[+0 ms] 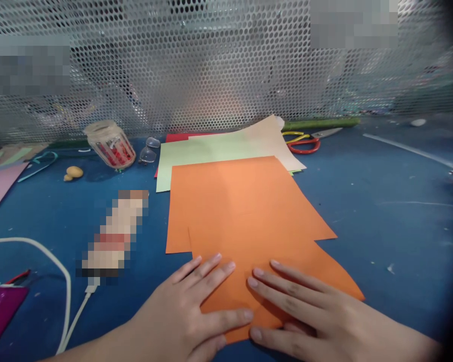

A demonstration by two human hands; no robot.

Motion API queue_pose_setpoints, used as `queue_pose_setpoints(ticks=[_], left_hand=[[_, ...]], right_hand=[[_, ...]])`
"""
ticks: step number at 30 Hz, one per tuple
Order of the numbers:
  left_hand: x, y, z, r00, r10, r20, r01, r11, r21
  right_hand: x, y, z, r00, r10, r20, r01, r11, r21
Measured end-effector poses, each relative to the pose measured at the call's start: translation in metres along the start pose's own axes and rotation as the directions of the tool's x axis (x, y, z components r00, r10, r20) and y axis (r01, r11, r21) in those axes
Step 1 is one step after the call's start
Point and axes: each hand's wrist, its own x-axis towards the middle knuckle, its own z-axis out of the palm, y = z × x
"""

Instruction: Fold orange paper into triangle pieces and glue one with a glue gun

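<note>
Two orange sheets of paper overlap in front of me. The nearer orange sheet (249, 251) lies partly over the farther orange sheet (230, 196). My left hand (200, 301) rests on the left side of the nearer sheet, fingers stretched out and spread. On its right side lies my right hand (317, 306), fingers extended, the thumb by the near edge. Neither hand grips anything. Beyond the orange paper are pale green and cream sheets (219, 146), with a red sheet (173, 137) showing beneath them.
Scissors (305, 143) with red and yellow handles lie behind the papers. A jar (111, 146) with red contents and eyeglasses (149, 151) stand left, near a perforated metal screen (226, 65). A blurred-out device (115, 231) is plugged into a white cable (70, 301). A purple packet (3, 311) sits lower left.
</note>
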Motion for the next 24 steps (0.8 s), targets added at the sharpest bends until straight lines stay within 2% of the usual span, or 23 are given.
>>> queue_pose_setpoints(ticks=[3,7,11,13,17,22,24], left_hand=[[-0.002,0.000,0.005,1.000,-0.006,-0.006,0.006,1.000,0.012],[-0.003,0.003,0.004,1.000,-0.023,-0.019,0.024,0.999,0.021],[-0.001,0.004,-0.002,0.996,-0.042,0.076,0.039,0.999,0.033],[0.000,0.004,-0.005,0.993,-0.045,0.111,0.042,0.999,0.026],[0.002,0.005,-0.007,0.998,-0.030,0.061,0.030,1.000,0.007],[0.006,0.007,-0.017,0.991,-0.036,0.131,0.035,0.999,0.009],[0.007,0.007,-0.020,0.990,-0.027,0.141,0.025,1.000,0.013]], right_hand=[[0.001,0.005,-0.005,1.000,-0.014,0.006,0.013,0.998,0.067],[0.002,0.005,-0.007,1.000,0.029,-0.006,-0.028,0.990,0.141],[0.001,0.002,-0.005,0.997,0.069,-0.031,-0.062,0.981,0.183],[0.001,0.000,-0.005,0.997,0.067,-0.026,-0.062,0.983,0.174],[0.002,0.001,-0.007,0.998,0.061,-0.027,-0.058,0.991,0.122],[-0.005,0.004,-0.003,0.998,-0.020,-0.063,0.019,1.000,-0.016],[-0.013,0.000,0.003,0.996,0.026,-0.091,-0.027,1.000,-0.015]])
